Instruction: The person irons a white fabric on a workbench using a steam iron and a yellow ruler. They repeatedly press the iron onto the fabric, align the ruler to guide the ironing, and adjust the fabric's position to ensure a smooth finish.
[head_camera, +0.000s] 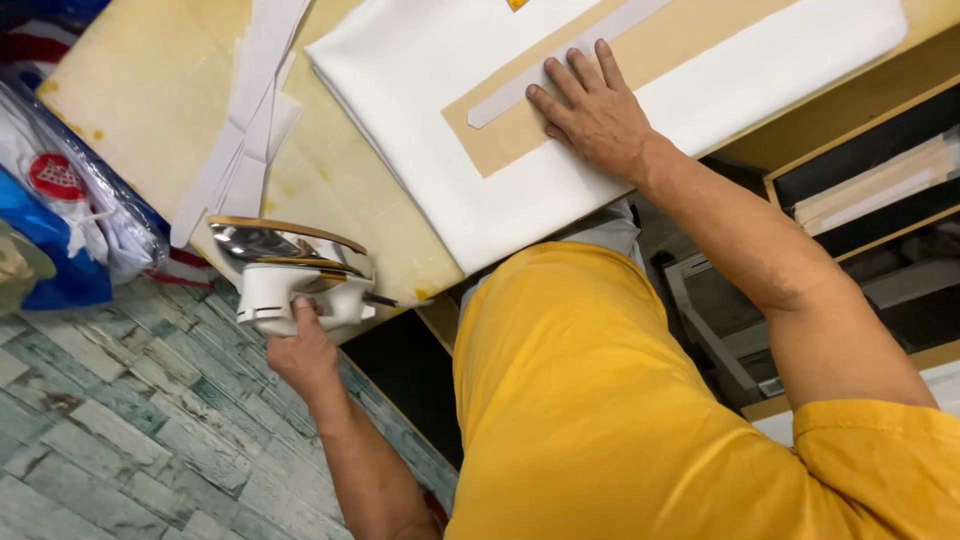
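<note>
My left hand (300, 350) is closed around the white body of the iron (290, 275), fingers wrapped from below, so the grip is full and firm. The iron sits at the near edge of the pressing table (130, 110), partly over the lip, with my wrist and forearm hanging off the table above the plank floor (120, 440). Its long axis runs along that near edge. It is tipped up, so the shiny soleplate with its gold rim faces away from me across the table. I cannot tell which end is the nose; a thin dark part sticks out of the end nearer my body.

My right hand (592, 112) lies flat and open farther in on the table, gripping nothing, palm down on a tan paper band (640, 60) that lies on the folded white cloth (420, 70). My fingertips reach a narrow white strip (560, 60) running lengthwise down that band. Band and strip both slant across the table, from its near side up toward its far side.

Between the iron and the cloth's corner the stained yellow table cover is bare, giving room to slide across. Beyond the iron, farther in on the table, lie loose white strips (250, 110). At the table's end past the iron, plastic bags (70, 200) crowd the edge. Off the table's other end stand dark shelves (870, 180).
</note>
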